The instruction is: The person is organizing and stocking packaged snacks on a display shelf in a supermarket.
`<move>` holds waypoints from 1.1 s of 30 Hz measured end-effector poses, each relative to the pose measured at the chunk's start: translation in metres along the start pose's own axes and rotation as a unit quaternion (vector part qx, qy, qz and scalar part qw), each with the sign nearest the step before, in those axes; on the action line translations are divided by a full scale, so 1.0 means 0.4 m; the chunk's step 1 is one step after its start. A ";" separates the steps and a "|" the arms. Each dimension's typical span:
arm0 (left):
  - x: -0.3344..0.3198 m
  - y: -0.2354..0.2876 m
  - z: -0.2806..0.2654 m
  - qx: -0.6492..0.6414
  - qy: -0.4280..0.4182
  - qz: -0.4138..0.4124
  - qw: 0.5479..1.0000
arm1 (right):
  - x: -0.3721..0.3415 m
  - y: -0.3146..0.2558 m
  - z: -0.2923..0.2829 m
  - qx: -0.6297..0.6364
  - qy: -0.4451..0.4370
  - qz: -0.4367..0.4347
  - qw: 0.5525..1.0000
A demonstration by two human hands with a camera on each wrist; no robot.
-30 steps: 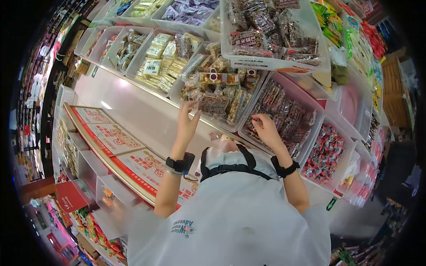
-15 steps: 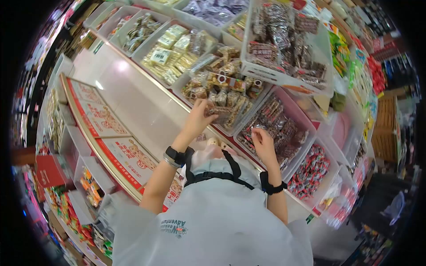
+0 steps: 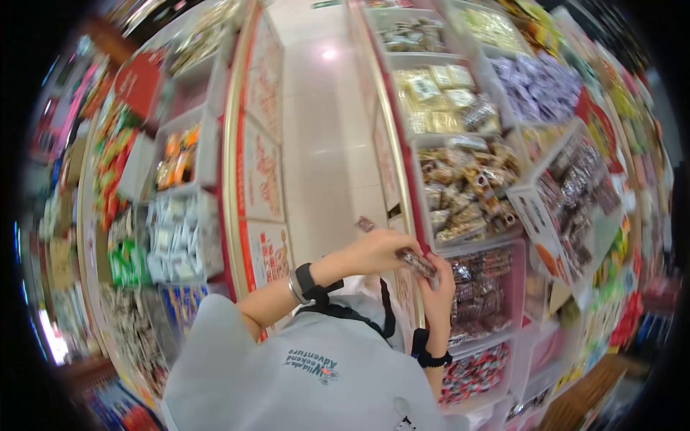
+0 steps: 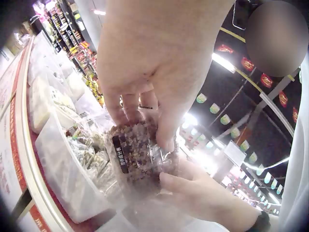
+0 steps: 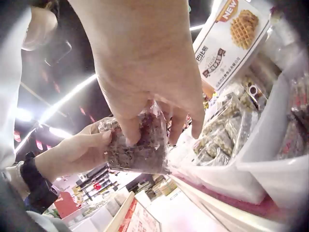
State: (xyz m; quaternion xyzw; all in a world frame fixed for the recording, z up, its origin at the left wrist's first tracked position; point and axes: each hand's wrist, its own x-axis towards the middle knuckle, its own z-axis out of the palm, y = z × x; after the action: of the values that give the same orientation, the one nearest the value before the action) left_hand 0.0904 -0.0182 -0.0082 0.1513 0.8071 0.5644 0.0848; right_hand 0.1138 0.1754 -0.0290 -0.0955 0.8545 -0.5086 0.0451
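Both hands hold one clear-wrapped snack packet (image 3: 417, 263) in front of the body, beside the bin edge. It is a flat, dark brown, grainy block with a black label strip, plain in the left wrist view (image 4: 140, 154). My left hand (image 3: 375, 251) grips one end, its thumb on the packet's face and its fingers behind. At the other end my right hand (image 3: 438, 286) pinches it, the thumb (image 5: 129, 131) lying across the wrapper. A bin of mixed wrapped bars (image 3: 467, 190) and a bin of dark wrapped packets (image 3: 483, 294) stand close to the hands.
More bins with pale yellow packets (image 3: 435, 93) and purple packets (image 3: 537, 86) continue along the right counter. A tilted box (image 3: 535, 237) of brown packets rests above them. Across the aisle floor (image 3: 327, 158) runs another counter with red-and-white panels (image 3: 264, 165). Another small packet (image 3: 364, 224) shows against the floor.
The left hand has lifted the packet off the mixed bin and brought it to the right hand, which now holds it too. The head view has turned, so the aisle runs upright.
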 end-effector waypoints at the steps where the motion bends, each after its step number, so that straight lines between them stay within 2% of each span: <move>1: -0.025 0.001 0.011 0.036 0.000 0.007 0.999 | -0.019 0.028 0.013 0.034 -0.038 0.062 0.997; 2: -0.051 0.000 0.021 0.072 -0.005 0.013 0.997 | -0.032 0.034 0.019 0.035 -0.062 0.053 0.996; 4: -0.097 -0.006 0.033 0.038 0.019 0.001 0.999 | -0.060 0.035 0.038 0.010 -0.092 0.056 0.994; 7: -0.163 -0.013 0.042 0.040 0.005 -0.026 0.999 | -0.096 0.043 0.062 -0.008 -0.123 0.025 0.992; 10: -0.223 -0.036 0.048 0.088 0.003 -0.013 0.996 | -0.125 0.047 0.088 -0.009 -0.154 0.009 0.988; 11: -0.238 -0.039 0.039 0.094 -0.009 -0.043 0.995 | -0.126 0.030 0.095 -0.018 -0.167 0.007 0.986; 12: -0.247 -0.043 0.026 0.100 -0.020 -0.071 0.992 | -0.119 0.014 0.105 -0.028 -0.179 0.002 0.983; 16: -0.279 -0.083 -0.044 0.101 -0.011 -0.095 0.990 | -0.081 -0.003 0.177 -0.038 -0.204 0.001 0.978; 19: -0.324 -0.144 -0.104 0.109 0.012 -0.113 0.987 | -0.031 -0.020 0.258 -0.074 -0.243 -0.046 0.966; 21: -0.344 -0.174 -0.171 0.147 0.032 -0.187 0.971 | 0.015 -0.033 0.318 -0.085 -0.263 -0.054 0.959; 22: -0.354 -0.202 -0.202 0.143 0.026 -0.178 0.973 | 0.045 -0.033 0.348 -0.091 -0.267 -0.068 0.957; 24: -0.382 -0.278 -0.255 0.087 0.163 -0.205 0.961 | 0.098 -0.030 0.407 -0.132 -0.272 -0.042 0.952; 26: -0.396 -0.368 -0.290 0.038 0.224 -0.271 0.936 | 0.149 0.046 0.480 -0.055 -0.256 0.031 0.965; 28: -0.424 -0.475 -0.301 0.030 0.276 -0.333 0.901 | 0.203 0.171 0.547 -0.076 -0.248 0.013 0.966; 30: -0.435 -0.556 -0.311 0.056 0.304 -0.360 0.880 | 0.266 0.287 0.602 -0.130 -0.282 0.022 0.950; 31: -0.436 -0.590 -0.317 0.048 0.290 -0.372 0.880 | 0.291 0.336 0.639 -0.117 -0.277 0.060 0.952; 33: -0.454 -0.650 -0.293 0.027 0.358 -0.429 0.829 | 0.321 0.472 0.706 -0.126 -0.288 0.122 0.941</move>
State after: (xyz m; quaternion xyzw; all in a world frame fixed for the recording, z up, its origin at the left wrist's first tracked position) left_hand 0.1864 -0.2661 -0.2171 -0.4200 0.7795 0.4643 0.0195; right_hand 0.0152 -0.0068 -0.3272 -0.1379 0.8669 -0.3383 0.3390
